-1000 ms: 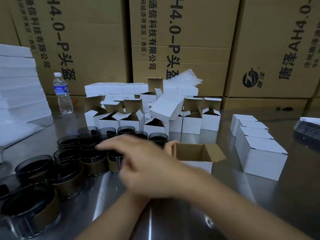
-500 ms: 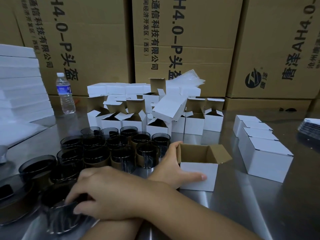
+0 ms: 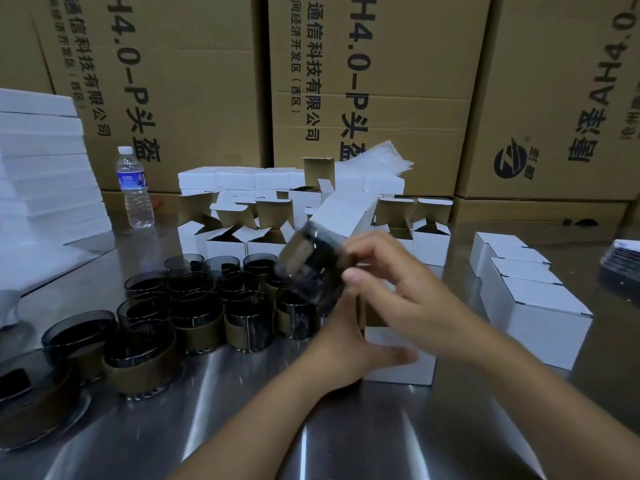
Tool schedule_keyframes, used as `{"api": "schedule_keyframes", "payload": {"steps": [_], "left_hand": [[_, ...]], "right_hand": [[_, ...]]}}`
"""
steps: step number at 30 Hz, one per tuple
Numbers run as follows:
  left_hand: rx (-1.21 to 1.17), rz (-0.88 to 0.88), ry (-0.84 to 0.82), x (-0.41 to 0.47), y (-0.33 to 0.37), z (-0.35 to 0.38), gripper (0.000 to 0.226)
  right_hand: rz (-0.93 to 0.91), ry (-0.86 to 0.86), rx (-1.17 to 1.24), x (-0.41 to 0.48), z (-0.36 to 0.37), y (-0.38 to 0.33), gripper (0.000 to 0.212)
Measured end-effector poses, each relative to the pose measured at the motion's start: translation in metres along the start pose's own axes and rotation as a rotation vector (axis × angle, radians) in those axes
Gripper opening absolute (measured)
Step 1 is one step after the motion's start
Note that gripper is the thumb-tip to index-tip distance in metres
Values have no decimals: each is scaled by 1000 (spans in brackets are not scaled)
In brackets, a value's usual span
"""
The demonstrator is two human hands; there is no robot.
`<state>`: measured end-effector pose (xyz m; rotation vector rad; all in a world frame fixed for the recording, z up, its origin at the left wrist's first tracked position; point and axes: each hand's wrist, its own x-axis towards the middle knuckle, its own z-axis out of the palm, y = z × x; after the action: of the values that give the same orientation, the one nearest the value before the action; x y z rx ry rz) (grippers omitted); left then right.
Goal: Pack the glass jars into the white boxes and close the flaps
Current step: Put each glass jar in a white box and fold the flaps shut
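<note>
Left of the open white box (image 3: 398,374), spare jars (image 3: 197,313) are sitting on the bench (image 3: 381,420). Your left hand (image 3: 346,344) is gripping that box; your right hand (image 3: 394,289) is clamping a tilted jar (image 3: 311,268) just above it. Slick, breakable glass, so you're wanting fingers round the wall.

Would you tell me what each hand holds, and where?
Right hand grips a tilted glass jar by its side; left hand holds the open white box at its left edge.

Water bottle (image 3: 135,188) near stacked white slabs (image 3: 41,168) — brown cartons (image 3: 374,81) behind.
</note>
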<state>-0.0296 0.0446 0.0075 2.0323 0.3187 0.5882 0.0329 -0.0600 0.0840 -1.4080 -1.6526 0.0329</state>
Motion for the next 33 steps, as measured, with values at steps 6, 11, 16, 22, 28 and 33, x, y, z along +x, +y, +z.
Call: {"api": "schedule_keyframes", "payload": {"steps": [6,11,16,22,28,33], "left_hand": [[-11,-11,37,2,-7,2,93],[6,-30,72,1,-5,-1,99],[26,-43,72,2,-4,-3,96],[24,-38,87,2,-3,-1,93],[37,-41,72,1,-1,0,93],[93,-30,55,-2,3,3,100]], "right_hand": [[138,157,-20,-12,-31,23,12],[169,151,-233,-17,-42,27,24],[131,114,-448,-19,-41,26,26],[86,124,-543,-19,-35,27,15],[84,134,-570,-20,-28,32,13],[187,138,-437,-19,-19,29,34]]}}
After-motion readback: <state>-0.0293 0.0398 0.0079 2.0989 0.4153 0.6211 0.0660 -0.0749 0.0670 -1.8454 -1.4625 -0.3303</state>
